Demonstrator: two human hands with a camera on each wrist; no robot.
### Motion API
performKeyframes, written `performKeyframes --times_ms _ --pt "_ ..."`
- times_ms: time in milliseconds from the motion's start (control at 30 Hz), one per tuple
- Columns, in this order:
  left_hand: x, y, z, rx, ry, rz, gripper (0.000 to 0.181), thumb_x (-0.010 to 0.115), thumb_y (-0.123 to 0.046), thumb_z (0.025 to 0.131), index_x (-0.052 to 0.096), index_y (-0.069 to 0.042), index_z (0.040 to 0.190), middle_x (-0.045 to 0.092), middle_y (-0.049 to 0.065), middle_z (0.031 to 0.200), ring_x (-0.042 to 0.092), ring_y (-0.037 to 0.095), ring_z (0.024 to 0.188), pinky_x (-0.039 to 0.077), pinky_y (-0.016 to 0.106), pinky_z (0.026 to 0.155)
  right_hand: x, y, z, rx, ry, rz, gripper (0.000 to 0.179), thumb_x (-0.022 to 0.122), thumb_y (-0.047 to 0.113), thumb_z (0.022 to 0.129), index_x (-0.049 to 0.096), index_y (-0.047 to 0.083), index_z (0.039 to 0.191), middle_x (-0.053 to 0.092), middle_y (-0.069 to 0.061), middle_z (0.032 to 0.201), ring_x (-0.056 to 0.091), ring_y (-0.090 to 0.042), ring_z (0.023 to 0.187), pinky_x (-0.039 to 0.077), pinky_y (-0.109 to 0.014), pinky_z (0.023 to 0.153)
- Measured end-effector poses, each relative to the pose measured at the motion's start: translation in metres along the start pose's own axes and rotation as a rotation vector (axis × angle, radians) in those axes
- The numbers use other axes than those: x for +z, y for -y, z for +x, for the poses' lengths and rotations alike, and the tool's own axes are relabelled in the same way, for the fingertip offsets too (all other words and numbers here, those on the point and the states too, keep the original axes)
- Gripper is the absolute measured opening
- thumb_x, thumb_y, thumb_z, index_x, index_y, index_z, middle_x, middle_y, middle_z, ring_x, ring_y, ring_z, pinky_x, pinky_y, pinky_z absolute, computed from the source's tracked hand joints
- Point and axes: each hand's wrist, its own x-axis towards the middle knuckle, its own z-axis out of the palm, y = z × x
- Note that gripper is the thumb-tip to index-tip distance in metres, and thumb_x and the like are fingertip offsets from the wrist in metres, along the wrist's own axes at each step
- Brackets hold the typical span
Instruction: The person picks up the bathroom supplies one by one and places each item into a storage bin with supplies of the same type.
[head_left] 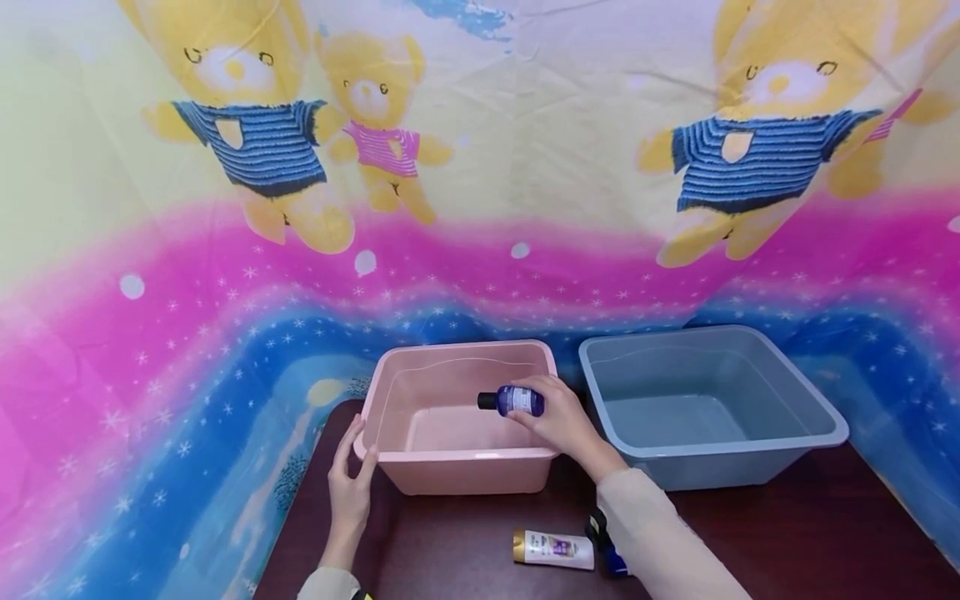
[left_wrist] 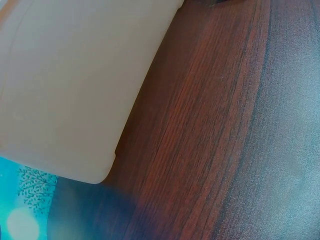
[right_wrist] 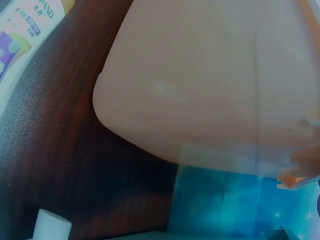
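In the head view my right hand (head_left: 558, 417) grips a small dark blue bottle (head_left: 525, 401) with a black cap and a pale label. The bottle lies sideways over the right part of a pink basin (head_left: 465, 473), its cap pointing left. At the basin's front left corner, my left hand (head_left: 351, 487) touches the rim with spread, fairly straight fingers. Both wrist views show the basin's outer wall (left_wrist: 70, 90) (right_wrist: 200, 90), but neither shows the bottle in my grip.
A grey-blue basin (head_left: 720, 462) stands to the right. In front lies a white bottle (head_left: 558, 550) with a gold cap, beside a black and blue object (head_left: 615, 561) partly hidden by my right sleeve. All rest on a dark wooden table (head_left: 450, 542); a printed cloth (head_left: 525, 275) hangs behind.
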Motion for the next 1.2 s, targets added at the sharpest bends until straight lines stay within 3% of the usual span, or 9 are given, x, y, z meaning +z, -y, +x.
performKeyframes --times_ms 300,533,867,1200 --pt "0.001 0.001 -0.001 0.001 0.0 0.012 0.046 0.062 -0.014 0.089 0.052 -0.021 0.133 0.043 -0.004 0.142 0.03 0.017 0.135 0.012 0.056 0.109 -0.001 -0.001 0.008 0.04 0.038 0.01 0.048 0.078 0.035 0.074 0.063 0.025 0.119 0.057 0.002 0.12 0.051 -0.018 0.112 0.05 -0.042 0.085" --pt "0.0 -0.03 -0.006 0.008 0.016 -0.016 0.046 0.062 -0.007 0.088 0.051 -0.006 0.133 0.043 0.008 0.142 0.03 0.025 0.134 0.014 0.057 0.108 -0.001 -0.006 0.013 0.011 0.033 -0.005 0.047 0.079 0.032 0.073 0.064 0.023 0.117 0.058 0.001 0.12 0.05 -0.019 0.112 0.048 -0.043 0.088" --pt "0.001 -0.031 -0.007 0.007 0.012 0.001 0.046 0.062 -0.01 0.088 0.051 -0.007 0.133 0.043 0.009 0.142 0.03 0.024 0.134 0.013 0.057 0.108 -0.002 -0.011 0.017 -0.056 -0.022 0.006 0.045 0.081 0.024 0.071 0.066 0.017 0.113 0.061 0.0 0.114 0.05 -0.018 0.108 0.047 -0.044 0.087" --pt "0.001 -0.032 -0.007 0.003 0.012 -0.008 0.046 0.062 -0.009 0.088 0.051 -0.006 0.133 0.042 0.009 0.142 0.03 0.025 0.134 0.013 0.057 0.108 -0.001 -0.015 0.016 -0.06 -0.029 0.011 0.042 0.082 0.021 0.07 0.067 0.017 0.109 0.06 0.003 0.112 0.048 -0.016 0.106 0.047 -0.039 0.087"
